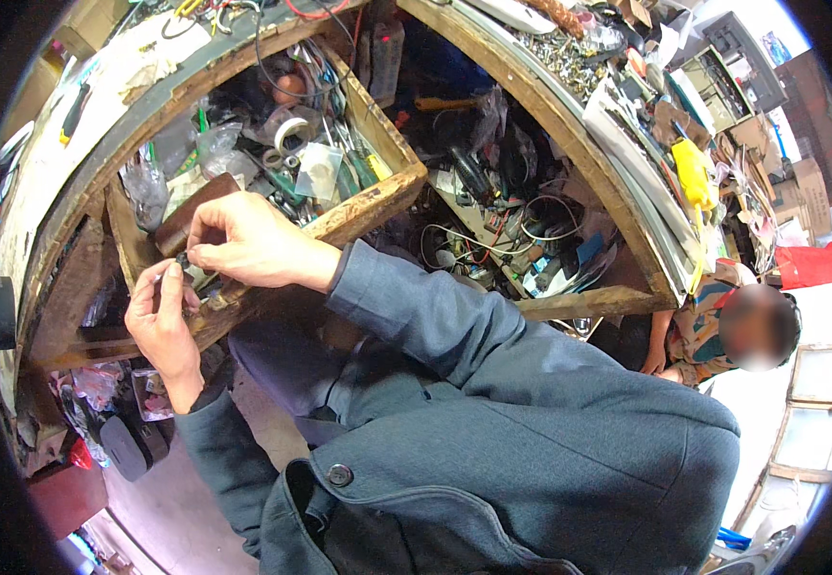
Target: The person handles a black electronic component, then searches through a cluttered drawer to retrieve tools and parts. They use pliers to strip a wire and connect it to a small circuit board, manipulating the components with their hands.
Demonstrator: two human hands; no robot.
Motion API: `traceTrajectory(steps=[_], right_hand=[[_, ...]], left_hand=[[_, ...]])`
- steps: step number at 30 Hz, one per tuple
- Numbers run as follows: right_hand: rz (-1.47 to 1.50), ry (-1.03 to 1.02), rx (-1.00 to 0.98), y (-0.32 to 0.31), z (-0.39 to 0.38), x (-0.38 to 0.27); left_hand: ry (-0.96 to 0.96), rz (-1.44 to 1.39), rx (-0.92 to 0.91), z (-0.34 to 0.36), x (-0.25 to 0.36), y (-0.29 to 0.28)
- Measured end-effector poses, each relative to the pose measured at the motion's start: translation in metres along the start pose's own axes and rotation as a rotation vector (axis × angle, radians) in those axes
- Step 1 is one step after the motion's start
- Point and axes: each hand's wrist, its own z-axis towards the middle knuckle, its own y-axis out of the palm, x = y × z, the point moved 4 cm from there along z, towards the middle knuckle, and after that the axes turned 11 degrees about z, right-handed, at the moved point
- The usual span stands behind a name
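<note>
My left hand and my right hand meet over the front left corner of a pulled-out wooden drawer. Thumb and fingers of both are pinched together. A small dark piece shows between the right fingertips, too small to name. What the left fingertips grip is mostly hidden by the fingers. Just behind my right hand, a brown block-like object lies in the drawer. Around it are clear plastic bags, a roll of white tape and several tools with green handles.
The worktable's curved-looking wooden edge runs behind the drawer. An open bay to the right holds tangled cables and parts. A yellow tool lies on the cluttered right-hand tabletop. Another person is at the far right.
</note>
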Motion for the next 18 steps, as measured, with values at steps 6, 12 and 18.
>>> traceTrajectory(steps=[6,12,18], right_hand=[[-0.013,-0.026,-0.005,0.0004,0.0034,0.0043],[-0.058,-0.027,-0.029,0.0026,0.0029,0.0037],[-0.085,-0.011,-0.013,0.0001,0.0026,0.0023]], left_hand=[[-0.005,-0.028,-0.025,0.0035,-0.0022,-0.0006],[-0.034,0.024,-0.016,0.0016,-0.0036,-0.0025],[-0.029,0.008,-0.011,0.0033,-0.0039,0.002]])
